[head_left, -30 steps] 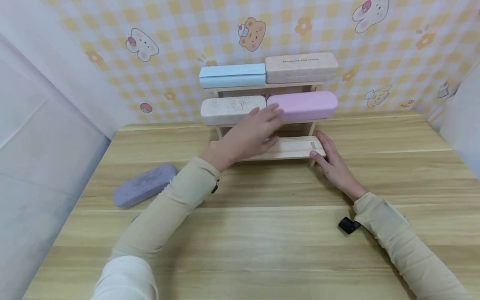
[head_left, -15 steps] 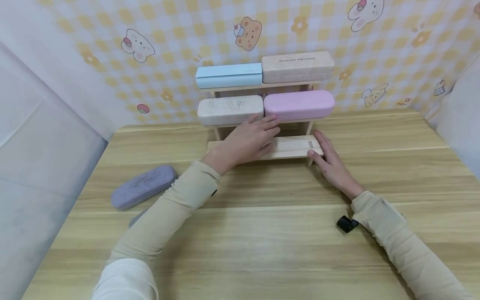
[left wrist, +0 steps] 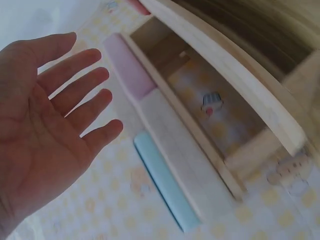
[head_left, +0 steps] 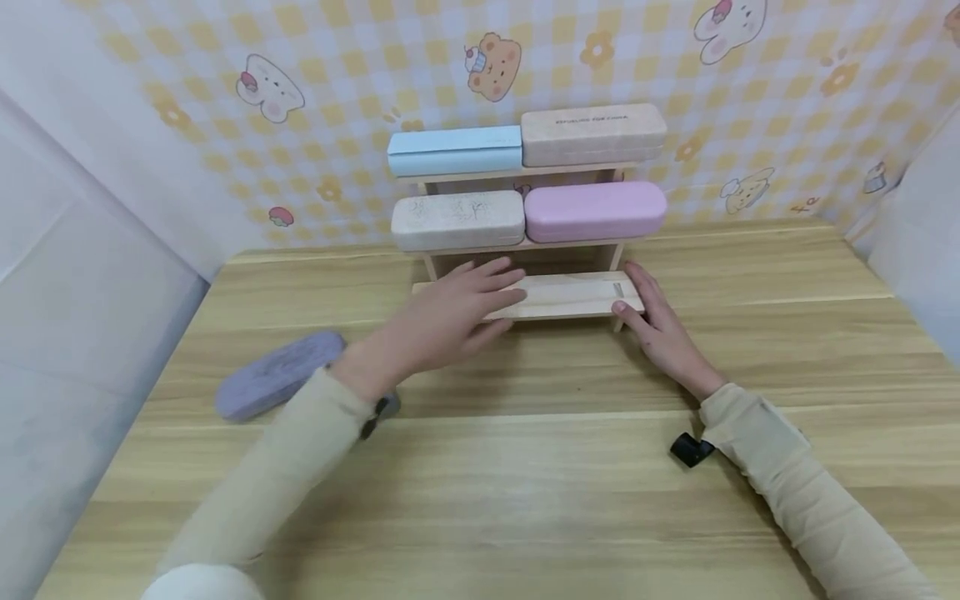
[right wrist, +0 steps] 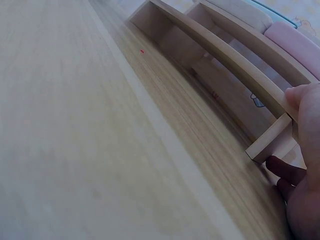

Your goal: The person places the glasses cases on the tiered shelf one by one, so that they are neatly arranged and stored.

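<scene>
A three-step wooden rack [head_left: 573, 296] stands by the back wall. My right hand [head_left: 667, 337] grips the right end of its lowest step, thumb on the front edge; the right wrist view shows the fingers around the end support [right wrist: 272, 137]. My left hand [head_left: 431, 325], fingers spread and holding nothing, hovers over the left part of that step. Above sit a cream glasses case [head_left: 457, 221] and a pink glasses case [head_left: 596, 211] on the middle step. A light blue case [head_left: 453, 152] and a beige lettered case [head_left: 592, 135] occupy the top.
On the table [head_left: 525, 500] at left lies a purple-grey glasses case [head_left: 273, 377]. A grey object [head_left: 390, 406] peeks out from behind the left wrist, mostly hidden by the forearm. A yellow checked wall covering [head_left: 360, 75] rises right behind the rack.
My left hand has drawn back from the cases on the middle step, down and to the left, with its fingers spreading. The right hand keeps its grip on the rack, and the cases stay put.
</scene>
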`<state>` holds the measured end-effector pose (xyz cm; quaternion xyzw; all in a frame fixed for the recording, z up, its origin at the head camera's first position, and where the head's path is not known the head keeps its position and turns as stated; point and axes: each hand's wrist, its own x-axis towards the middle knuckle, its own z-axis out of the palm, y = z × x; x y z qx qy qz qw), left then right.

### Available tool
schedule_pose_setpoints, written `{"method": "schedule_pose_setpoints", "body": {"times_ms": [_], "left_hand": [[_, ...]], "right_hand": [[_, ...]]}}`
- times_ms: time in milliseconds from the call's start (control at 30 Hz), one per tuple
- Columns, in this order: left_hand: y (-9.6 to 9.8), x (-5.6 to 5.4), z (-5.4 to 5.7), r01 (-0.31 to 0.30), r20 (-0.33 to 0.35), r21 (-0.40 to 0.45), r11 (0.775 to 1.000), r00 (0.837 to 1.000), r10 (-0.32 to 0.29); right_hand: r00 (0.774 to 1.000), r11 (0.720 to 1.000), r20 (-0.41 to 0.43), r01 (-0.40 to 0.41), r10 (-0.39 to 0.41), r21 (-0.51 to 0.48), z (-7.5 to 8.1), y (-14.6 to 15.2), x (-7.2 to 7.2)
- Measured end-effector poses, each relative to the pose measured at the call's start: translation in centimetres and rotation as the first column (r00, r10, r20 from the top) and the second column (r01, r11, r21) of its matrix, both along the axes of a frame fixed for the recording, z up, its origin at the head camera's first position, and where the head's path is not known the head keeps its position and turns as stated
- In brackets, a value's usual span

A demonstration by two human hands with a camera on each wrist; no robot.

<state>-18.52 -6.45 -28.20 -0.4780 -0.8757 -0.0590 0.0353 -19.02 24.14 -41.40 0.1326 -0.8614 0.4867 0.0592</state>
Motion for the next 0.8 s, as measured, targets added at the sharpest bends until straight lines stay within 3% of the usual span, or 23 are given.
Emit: {"method": "schedule_pose_setpoints", "body": {"times_ms": [67,133,233,333,433,567,800], "left_hand": [[-2.5,1.3,0.1,-0.007,0.002,0.131,0.991,1.0,0.007],[-5.1,2.6,0.0,-0.04,-0.003,0.246,0.968,0.999,0.042],[-9.2,4.2,-0.3,-0.159,0.05,0.335,0.929,0.987,0.151],[-13.4,5.2,-0.9,-0.282,0.156,0.376,0.883,0.958,0.239],[-17.3,5.8,-1.7,-0.381,0.259,0.405,0.831,0.92,0.296],[-21.4,6.2,-2.4,-0.525,0.341,0.349,0.777,0.843,0.416],[-25.5,5.0,-3.8,-0.676,0.415,0.212,0.706,0.716,0.561]], "right_hand": [[1.0,1.0,0.0,0.001,-0.001,-0.01,0.0,0.0,0.0],[1.0,1.0,0.002,0.001,-0.001,-0.013,0.1,0.0,0.0],[1.0,1.0,0.003,0.002,-0.002,-0.016,0.1,0.0,0.0],[1.0,1.0,0.004,0.004,-0.004,-0.014,-0.1,0.0,0.0],[1.0,1.0,0.009,-0.002,0.002,-0.017,-0.2,-0.1,-0.1],[1.0,1.0,0.016,-0.009,0.009,-0.023,-0.2,-0.2,-0.1],[1.0,1.0,0.013,-0.012,0.013,-0.028,0.0,-0.2,0.0]]}}
